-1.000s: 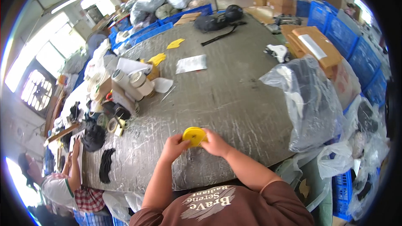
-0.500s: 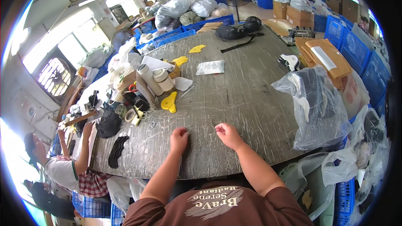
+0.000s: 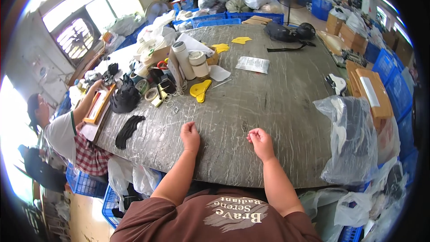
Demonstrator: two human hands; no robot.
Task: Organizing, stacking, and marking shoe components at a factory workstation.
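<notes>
My left hand (image 3: 190, 136) is held over the near part of the dark worn tabletop (image 3: 233, 112), fingers curled into a loose fist. To its right, my right hand (image 3: 261, 144) is curled too, thumb pressed against the fingertips. Nothing shows in either hand, and they stay apart. Left of my left hand lie several black fabric strips (image 3: 129, 131). Beyond it rests a yellow cut-out piece (image 3: 200, 90), with a white paper scrap (image 3: 219, 73) beside it. A flat white printed packet (image 3: 252, 64) lies farther off.
A co-worker's arm (image 3: 83, 103) reaches over an orange-framed board (image 3: 99, 104) at the left. Tape rolls, a white bottle (image 3: 182, 59) and a jar (image 3: 198, 64) crowd the left side. Clear plastic bags (image 3: 347, 139) hang over the right edge. A black bag (image 3: 282, 32) lies far back.
The whole view has shifted, with the table's things now farther right and more floor at lower left. My hands are slightly wider apart. The co-worker's arm has stretched farther forward.
</notes>
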